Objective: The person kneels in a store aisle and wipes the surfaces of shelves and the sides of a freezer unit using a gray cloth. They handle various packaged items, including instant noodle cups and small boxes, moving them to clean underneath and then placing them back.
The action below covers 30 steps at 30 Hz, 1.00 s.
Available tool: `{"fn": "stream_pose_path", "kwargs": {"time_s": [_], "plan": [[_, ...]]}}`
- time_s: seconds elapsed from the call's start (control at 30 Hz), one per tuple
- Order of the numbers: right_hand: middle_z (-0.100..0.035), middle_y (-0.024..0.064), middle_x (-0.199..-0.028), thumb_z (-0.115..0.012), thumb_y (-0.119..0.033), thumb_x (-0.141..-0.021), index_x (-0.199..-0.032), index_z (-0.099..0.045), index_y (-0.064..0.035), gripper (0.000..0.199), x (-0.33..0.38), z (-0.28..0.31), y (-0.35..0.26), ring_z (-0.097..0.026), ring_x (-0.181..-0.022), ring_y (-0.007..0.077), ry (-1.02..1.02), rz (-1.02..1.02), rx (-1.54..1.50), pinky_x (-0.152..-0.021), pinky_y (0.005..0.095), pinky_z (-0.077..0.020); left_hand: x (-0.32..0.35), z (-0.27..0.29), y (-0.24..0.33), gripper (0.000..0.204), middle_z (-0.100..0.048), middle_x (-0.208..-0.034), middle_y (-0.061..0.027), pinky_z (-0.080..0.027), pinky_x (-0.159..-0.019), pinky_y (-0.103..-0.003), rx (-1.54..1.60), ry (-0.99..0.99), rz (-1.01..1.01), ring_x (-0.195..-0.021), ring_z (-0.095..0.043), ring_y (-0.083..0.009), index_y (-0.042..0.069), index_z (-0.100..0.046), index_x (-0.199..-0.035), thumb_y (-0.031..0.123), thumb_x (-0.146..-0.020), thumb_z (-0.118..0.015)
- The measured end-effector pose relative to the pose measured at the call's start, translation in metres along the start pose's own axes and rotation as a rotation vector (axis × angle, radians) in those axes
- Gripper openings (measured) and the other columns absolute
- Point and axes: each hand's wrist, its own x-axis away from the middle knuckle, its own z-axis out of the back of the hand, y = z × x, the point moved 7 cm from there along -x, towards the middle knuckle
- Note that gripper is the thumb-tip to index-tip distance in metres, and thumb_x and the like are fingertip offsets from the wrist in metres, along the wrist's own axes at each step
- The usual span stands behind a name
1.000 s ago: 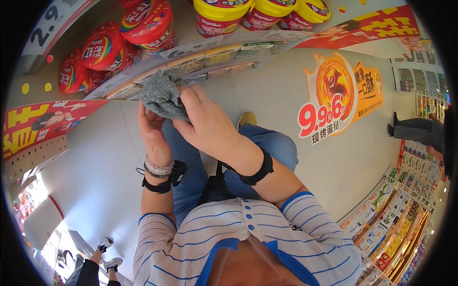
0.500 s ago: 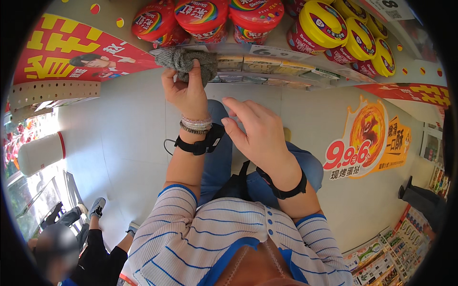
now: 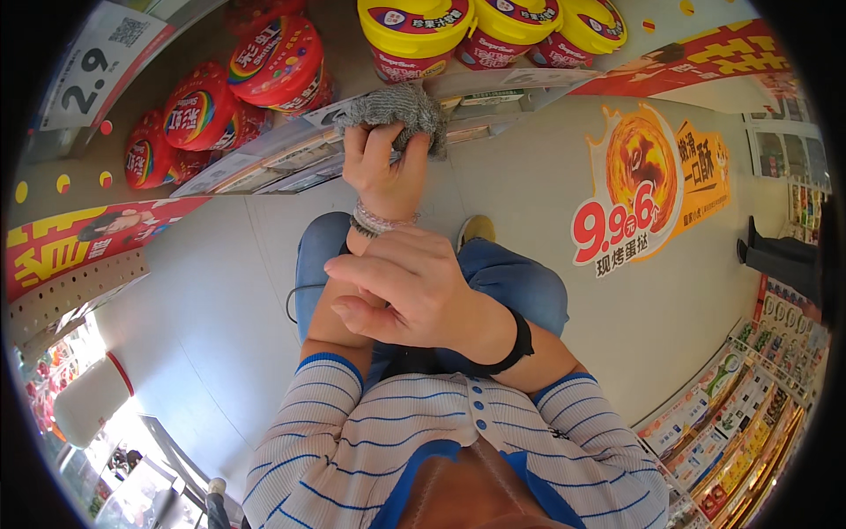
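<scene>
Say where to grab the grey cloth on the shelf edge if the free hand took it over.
Probably the bunched right end of the grey cloth, which sticks out past the left hand. Come from the right: the left hand covers its lower middle from below, and yellow tubs crowd the shelf above it. The right hand is empty.

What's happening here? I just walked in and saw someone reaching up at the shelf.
A person in a striped shirt presses a grey cloth against the shelf edge with the left hand, below red tubs and yellow-lidded tubs. The right hand rests on the left forearm, holding nothing.
</scene>
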Motion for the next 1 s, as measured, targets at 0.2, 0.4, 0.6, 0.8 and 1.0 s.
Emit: {"fn": "stream_pose_path", "kwargs": {"time_s": [0.2,0.4,0.6,0.8,1.0], "plan": [[-0.053,0.0036,-0.058,-0.071,-0.02,-0.076,-0.093,-0.065,-0.0018,0.026,0.003,0.024,-0.006,-0.053,-0.05,0.0185,0.053,0.005,0.01,-0.046,0.0279,-0.0405,0.008,-0.063,0.032,0.028,-0.06,-0.086,-0.0107,-0.05,-0.062,-0.032,0.075,-0.173,-0.089,-0.071,-0.061,-0.0259,0.006,-0.067,-0.09,0.002,-0.064,-0.077],[-0.053,0.0027,-0.058,-0.069,-0.019,-0.079,-0.093,-0.066,-0.0023,0.022,0.012,0.044,-0.002,-0.052,-0.049,0.0173,0.12,-0.014,0.01,-0.047,0.0273,-0.0398,0.021,-0.116,0.055,0.025,-0.059,-0.084,-0.0091,-0.051,-0.059,-0.034,0.124,-0.28,-0.131,-0.068,-0.062,-0.0263,0.009,-0.068,-0.091,0.008,-0.068,-0.077],[-0.054,0.0029,-0.059,-0.068,-0.017,-0.081,-0.094,-0.066,-0.0025,0.02,0.012,0.056,0.007,-0.052,-0.049,0.0158,0.115,-0.053,-0.025,-0.047,0.0263,-0.0393,0.028,-0.161,0.066,0.024,-0.057,-0.089,-0.0051,-0.053,-0.056,-0.037,-0.007,-0.453,-0.26,-0.067,-0.063,-0.0247,0.014,-0.066,-0.095,0.016,-0.072,-0.074],[-0.055,0.0022,-0.061,-0.069,-0.011,-0.078,-0.095,-0.065,-0.0021,0.019,0.005,0.061,0.012,-0.05,-0.049,0.0156,0.098,-0.139,0.058,-0.048,0.026,-0.0393,0.034,-0.113,0.042,0.028,-0.055,-0.112,-0.0097,-0.055,-0.061,-0.037,0.196,-0.682,-0.048,-0.079,-0.064,-0.0288,0.01,-0.059,-0.1,0.013,-0.073,-0.069],[-0.057,0.0067,-0.066,-0.064,-0.021,-0.088,-0.094,-0.063,0.0042,0.026,0.015,0.062,0.025,-0.05,-0.055,0.0102,0.211,-0.234,-0.054,-0.051,0.0223,-0.0387,0.037,0.107,-0.033,0.026,-0.061,-0.107,-0.0155,-0.05,-0.077,-0.031,0.312,-0.152,0.366,-0.089,-0.062,-0.0186,0.0,-0.049,-0.106,-0.003,-0.08,-0.051]]}}
